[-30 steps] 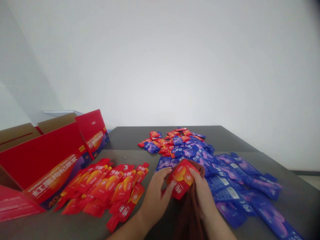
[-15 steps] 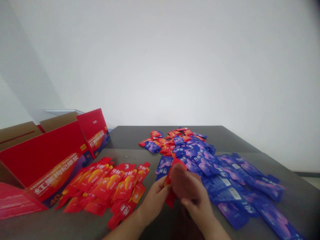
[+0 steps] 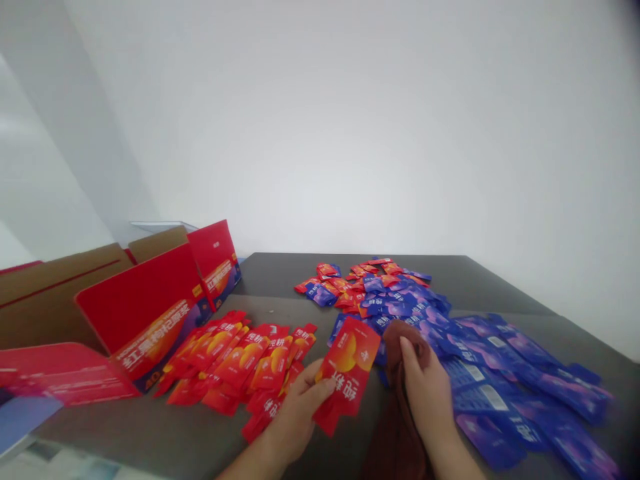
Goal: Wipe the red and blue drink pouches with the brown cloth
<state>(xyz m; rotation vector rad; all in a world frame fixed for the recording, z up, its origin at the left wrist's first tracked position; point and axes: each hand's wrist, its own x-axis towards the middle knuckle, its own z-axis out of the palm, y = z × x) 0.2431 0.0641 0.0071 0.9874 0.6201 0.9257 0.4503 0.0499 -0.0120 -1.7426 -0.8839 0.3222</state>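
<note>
A red packet [image 3: 347, 363] with yellow-orange print tilts above the near part of the tabletop [image 3: 175, 443], its lower edge pinched between the thumb and fingers of the left hand [image 3: 303, 403], which is closed narrowly on it. Just beside it, the right hand [image 3: 430, 387] grips a brown cloth [image 3: 397, 430], thumb pressed on a bunched fold, the rest hanging below. The cloth and packet appear apart. Left of the packet lies a pile of red packets [image 3: 250, 360]; to the right spread blue packets [image 3: 480, 373]. Farther back sits a mixed heap [image 3: 345, 287] of both colours. An open red carton [image 3: 145, 300] stands at far left.
</note>
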